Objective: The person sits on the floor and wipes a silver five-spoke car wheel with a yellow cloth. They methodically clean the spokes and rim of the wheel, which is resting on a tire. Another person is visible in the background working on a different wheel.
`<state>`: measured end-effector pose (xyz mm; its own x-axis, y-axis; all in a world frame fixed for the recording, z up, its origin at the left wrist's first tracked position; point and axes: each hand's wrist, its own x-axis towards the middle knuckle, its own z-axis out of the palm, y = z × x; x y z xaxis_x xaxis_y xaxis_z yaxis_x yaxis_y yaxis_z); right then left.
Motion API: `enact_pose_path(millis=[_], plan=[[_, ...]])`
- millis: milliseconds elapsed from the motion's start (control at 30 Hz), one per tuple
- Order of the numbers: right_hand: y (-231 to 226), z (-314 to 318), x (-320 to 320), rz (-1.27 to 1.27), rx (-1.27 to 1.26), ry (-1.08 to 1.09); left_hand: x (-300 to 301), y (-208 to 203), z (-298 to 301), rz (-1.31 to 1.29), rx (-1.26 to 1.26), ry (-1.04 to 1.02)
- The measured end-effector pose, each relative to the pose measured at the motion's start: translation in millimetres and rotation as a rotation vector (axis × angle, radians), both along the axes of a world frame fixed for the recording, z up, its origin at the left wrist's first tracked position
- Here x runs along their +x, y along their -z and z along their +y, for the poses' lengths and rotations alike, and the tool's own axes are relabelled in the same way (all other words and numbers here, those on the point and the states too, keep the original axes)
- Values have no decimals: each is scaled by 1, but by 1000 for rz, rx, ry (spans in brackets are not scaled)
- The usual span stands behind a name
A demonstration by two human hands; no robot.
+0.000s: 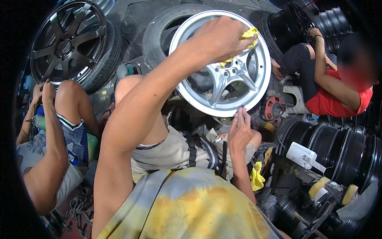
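Observation:
A silver five-spoke wheel rim (267,77) is tilted up in front of me, partly overlapping a grey tyre (153,38). Reaching across its upper part, my left hand (225,38) is closed on a crumpled yellow sheet (250,35), cloth or paper, I cannot tell which. More yellow shows under that hand, by the hub. At the rim's near edge, my right hand (239,129) grips the lip with its fingertips; the thumb side is partly hidden. Another yellow sheet (257,176) lies beside my right forearm.
To the left, another person's hands (43,92) are at a dark multi-spoke wheel (65,47). A person in a red shirt (338,93) sits at the right, by a black rim (288,24). Black rims (338,147), a white box-like device (301,155) and a red tool (273,108) stand nearer.

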<state>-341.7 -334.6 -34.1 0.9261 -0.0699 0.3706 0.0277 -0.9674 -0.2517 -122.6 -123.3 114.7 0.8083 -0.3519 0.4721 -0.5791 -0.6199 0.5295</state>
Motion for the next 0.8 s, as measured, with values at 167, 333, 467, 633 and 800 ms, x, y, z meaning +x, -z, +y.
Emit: enact_pose_path(millis=[167, 333, 467, 633, 800], plan=[[-10, -56, 59, 36, -72, 68, 2, -5, 5, 39, 23, -5], [-21, -67, 75, 136, -89, 52, -3, -5, 12, 13, 3, -18], [1, 0, -1, 18, 102, -31, -4, -16, 29, 48, 10, -93], [-29, 89, -15, 147, 313, -195, -11, -20, 14, 107, 15, 37], [-23, -34, 0, 172, 187, -353, -11, -15, 17, 86, 34, 6]])
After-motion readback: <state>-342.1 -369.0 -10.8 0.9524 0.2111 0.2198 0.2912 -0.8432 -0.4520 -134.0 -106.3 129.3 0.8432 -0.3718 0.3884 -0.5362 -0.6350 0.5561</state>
